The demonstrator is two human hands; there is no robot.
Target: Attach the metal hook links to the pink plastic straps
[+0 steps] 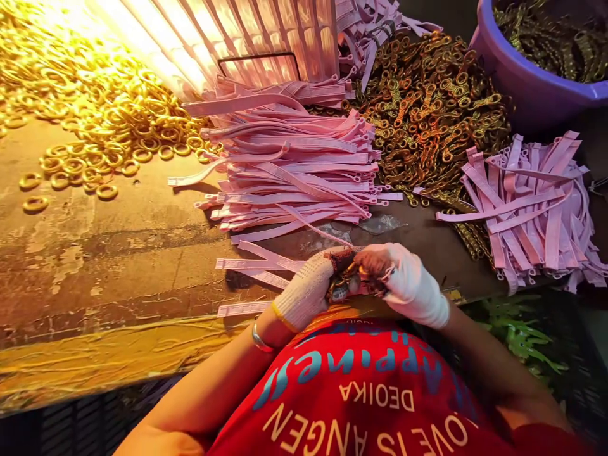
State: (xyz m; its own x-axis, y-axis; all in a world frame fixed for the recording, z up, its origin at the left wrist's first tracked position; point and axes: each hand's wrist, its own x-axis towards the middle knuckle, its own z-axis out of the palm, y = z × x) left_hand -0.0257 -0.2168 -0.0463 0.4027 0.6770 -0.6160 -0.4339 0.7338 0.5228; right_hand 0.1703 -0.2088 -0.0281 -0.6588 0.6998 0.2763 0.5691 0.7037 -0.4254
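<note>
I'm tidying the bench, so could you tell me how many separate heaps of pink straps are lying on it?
2 main heaps: a big stack mid-table and a smaller pile at right. More straps at the top edge may be partly hidden.

Small assembly workshop, piecework bench. You sit at a worn, stained worktable (pixel 118 253) with bulk stock heaped straight on its top. Gold-coloured rings (pixel 95 114): loose pile, far left, spilling toward you. Pink straps (pixel 294 171): flat stack at centre, a second looser bundle (pixel 536 209) at your right. Bronze-coloured metal clasps (pixel 427 107): tangled mound behind the straps. Purple plastic tub (pixel 527 82): upper right, filled with more of the same metal parts. Slatted pink crate (pixel 247 38): back of the table, under strong warm lamplight. You wear knitted work gloves. Identical parts in such quantity, sorted by kind, mark a production place and not a home.
</note>
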